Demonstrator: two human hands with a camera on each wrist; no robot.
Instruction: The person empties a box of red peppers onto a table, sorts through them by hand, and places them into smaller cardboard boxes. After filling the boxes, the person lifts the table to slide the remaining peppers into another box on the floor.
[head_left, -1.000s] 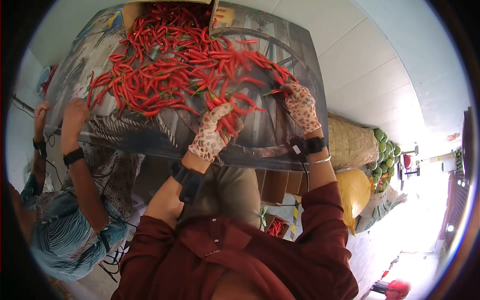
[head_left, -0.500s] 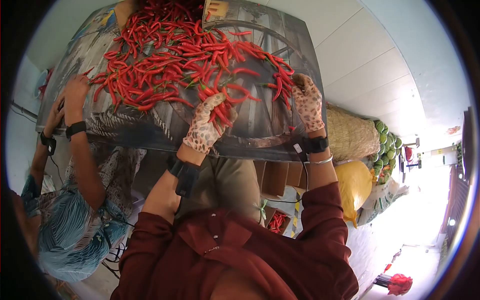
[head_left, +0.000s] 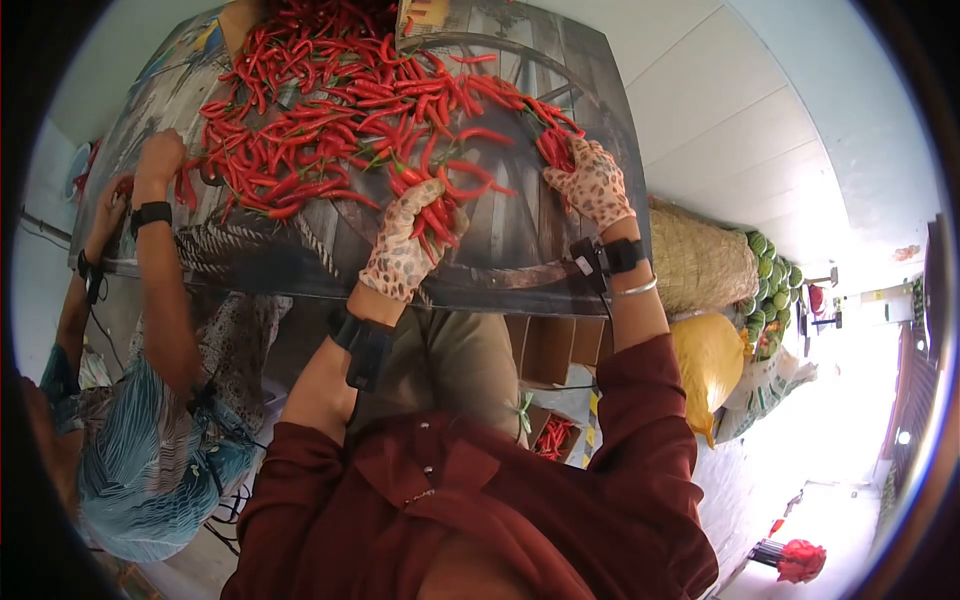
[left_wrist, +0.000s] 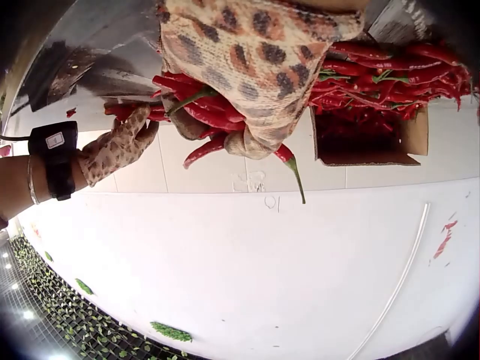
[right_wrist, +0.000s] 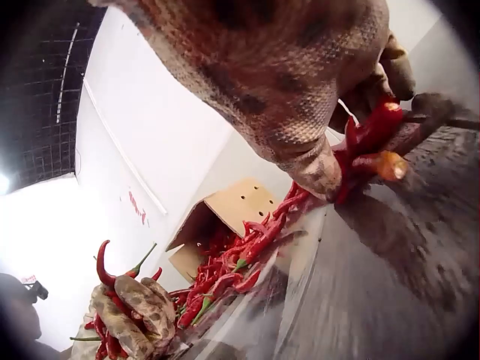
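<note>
My left hand point(head_left: 397, 250), in a leopard-print glove, grips a small bunch of red chili peppers point(left_wrist: 214, 112) near the table's front edge. Green stems poke out between its fingers in the left wrist view. Further right, my gloved right hand point(head_left: 596, 185) has its thumb and fingers around several red chili peppers point(right_wrist: 375, 131) low over the table. Two pepper ends point towards the right wrist camera, one of them orange. Between and beyond both hands spreads a large heap of red chili peppers point(head_left: 310, 130) on the dark wood-patterned table point(head_left: 510, 240).
A cardboard box point(right_wrist: 240, 206) lies on its side at the back, peppers spilling out. On the left, another person's hands point(head_left: 160, 158) work at the heap's edge. Below the table stand cardboard boxes point(head_left: 548, 350), one holding peppers. A yellow sack point(head_left: 708, 375) lies at right.
My right hand moved off the right-hand peppers, then came back left onto them. My left hand keeps its bunch, shifting slightly left in view. The other person's hands moved at the heap's left edge.
</note>
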